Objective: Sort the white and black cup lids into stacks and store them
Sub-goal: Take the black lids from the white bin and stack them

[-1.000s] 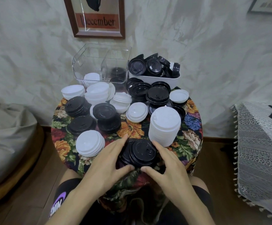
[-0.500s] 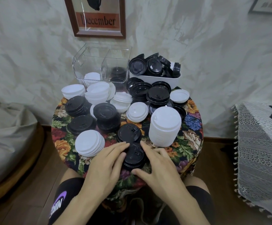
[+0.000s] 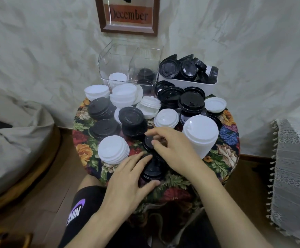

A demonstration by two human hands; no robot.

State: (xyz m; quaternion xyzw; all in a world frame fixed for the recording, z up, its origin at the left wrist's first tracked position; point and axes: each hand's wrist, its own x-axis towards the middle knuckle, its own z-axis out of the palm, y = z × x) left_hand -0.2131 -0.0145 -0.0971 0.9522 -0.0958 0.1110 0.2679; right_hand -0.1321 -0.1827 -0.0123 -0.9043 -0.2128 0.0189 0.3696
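Black stack: short pile at the near edge of the table; left hand cups it, thumb on the near side.
Loose black lid: just behind that pile; right hand is curled over it and pinches its rim.
Handling: thin plastic, probably light, springy and slick; lids nest.
Hold: take it by the rim and steady the pile's sides.
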